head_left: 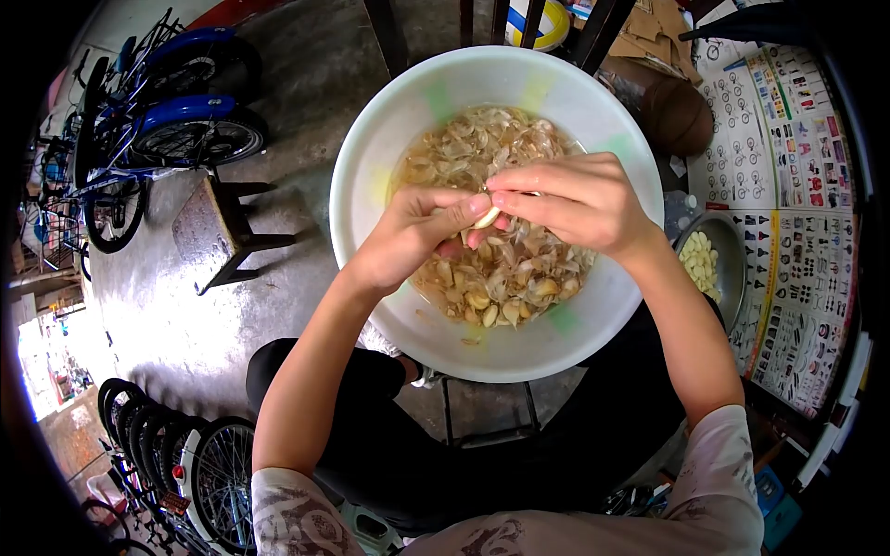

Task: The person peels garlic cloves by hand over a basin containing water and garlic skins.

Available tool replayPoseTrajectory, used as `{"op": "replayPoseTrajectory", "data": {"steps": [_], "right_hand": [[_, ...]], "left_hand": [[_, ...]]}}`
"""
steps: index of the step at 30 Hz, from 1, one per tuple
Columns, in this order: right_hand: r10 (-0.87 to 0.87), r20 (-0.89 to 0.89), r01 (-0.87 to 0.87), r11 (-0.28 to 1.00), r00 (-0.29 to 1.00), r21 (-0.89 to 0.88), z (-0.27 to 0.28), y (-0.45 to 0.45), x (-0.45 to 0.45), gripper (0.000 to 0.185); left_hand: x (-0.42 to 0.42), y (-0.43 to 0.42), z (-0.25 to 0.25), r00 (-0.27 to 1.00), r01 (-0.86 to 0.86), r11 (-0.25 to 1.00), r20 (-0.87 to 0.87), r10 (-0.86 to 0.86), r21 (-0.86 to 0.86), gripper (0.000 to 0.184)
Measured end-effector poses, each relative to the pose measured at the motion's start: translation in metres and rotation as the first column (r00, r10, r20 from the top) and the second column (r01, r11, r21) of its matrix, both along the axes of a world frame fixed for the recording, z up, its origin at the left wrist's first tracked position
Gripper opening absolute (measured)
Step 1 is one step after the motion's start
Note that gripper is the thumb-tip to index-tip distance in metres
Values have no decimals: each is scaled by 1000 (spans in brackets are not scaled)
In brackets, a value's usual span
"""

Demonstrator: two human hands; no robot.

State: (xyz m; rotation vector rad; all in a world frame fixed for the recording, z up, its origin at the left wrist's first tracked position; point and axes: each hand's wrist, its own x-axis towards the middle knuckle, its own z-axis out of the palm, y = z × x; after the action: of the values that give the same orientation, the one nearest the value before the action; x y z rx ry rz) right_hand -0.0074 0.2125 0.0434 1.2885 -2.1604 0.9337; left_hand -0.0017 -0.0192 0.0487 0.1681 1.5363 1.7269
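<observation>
A pale garlic clove (486, 219) is pinched in my left hand (422, 227), between thumb and fingers. My right hand (575, 199) meets it from the other side, its fingertips closed on the clove's upper end. Both hands are over a wide white basin (371, 120). Inside, loose garlic skins (501, 139) float in water, and several unpeeled cloves (510, 310) gather toward the near side. To the right, a metal bowl (732, 269) holds a heap of peeled cloves (700, 259); my right forearm is beside it.
A small wooden stool (218, 232) stands on the concrete floor to the left. Blue bicycles (185, 120) are farther left, with a row of wheels (222, 482) at lower left. Printed sheets (788, 185) cover a surface on the right. Dark slats (501, 23) rise behind the basin.
</observation>
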Motion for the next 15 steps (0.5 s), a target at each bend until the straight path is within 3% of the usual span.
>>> {"op": "replayPoseTrajectory", "data": {"steps": [4,6,15], "right_hand": [[-51,-19,49,996,999,-69,6,-6,5,14],[-107,-111,98,992,988,-82,4,-8,7,11],[-124,-197,121,992,972,-28,4,-11,3,13]], "left_hand": [[-1,1,2,1000,-11,1000,8,11,-1,38],[-1,0,1,1000,-5,1000,23,4,14,38],[0,0,-2,998,-16,998,54,13,56,38]]}}
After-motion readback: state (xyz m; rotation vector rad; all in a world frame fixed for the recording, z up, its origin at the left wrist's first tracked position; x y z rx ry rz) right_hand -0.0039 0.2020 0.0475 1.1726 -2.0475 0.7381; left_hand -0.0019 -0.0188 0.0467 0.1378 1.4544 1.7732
